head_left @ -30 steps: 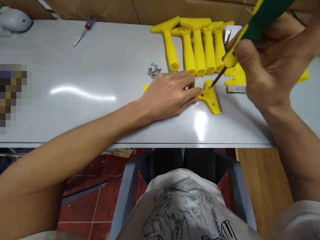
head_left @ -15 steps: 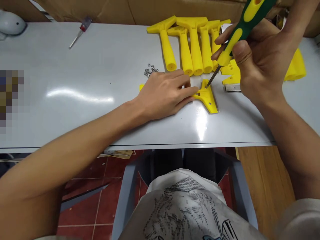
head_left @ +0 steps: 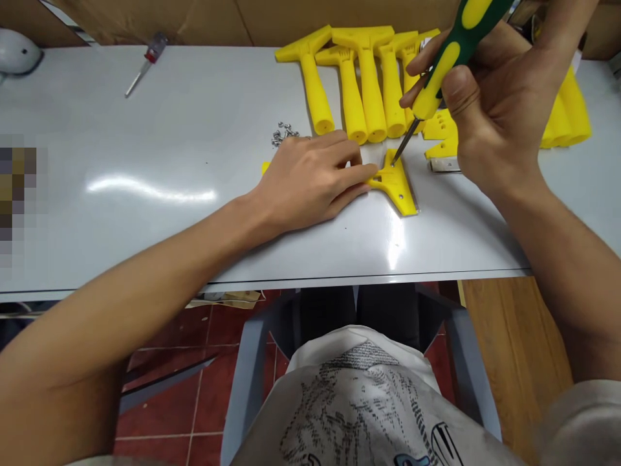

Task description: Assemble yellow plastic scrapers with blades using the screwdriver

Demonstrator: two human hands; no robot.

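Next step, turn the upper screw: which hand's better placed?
Likely the right hand: it holds the green screwdriver, tip at the upper screw on the yellow scraper; the left hand steadies it.

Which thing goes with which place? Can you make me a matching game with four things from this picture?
Things:
1. Green-and-yellow screwdriver
2. Shiny screws
3. Red-and-clear screwdriver
4. Yellow scraper

Places:
A. In a small loose pile on the table
B. Held down by the left hand
C. Lying by itself near the back of the table
D. In the right hand

Right pairs: 1-D, 2-A, 3-C, 4-B
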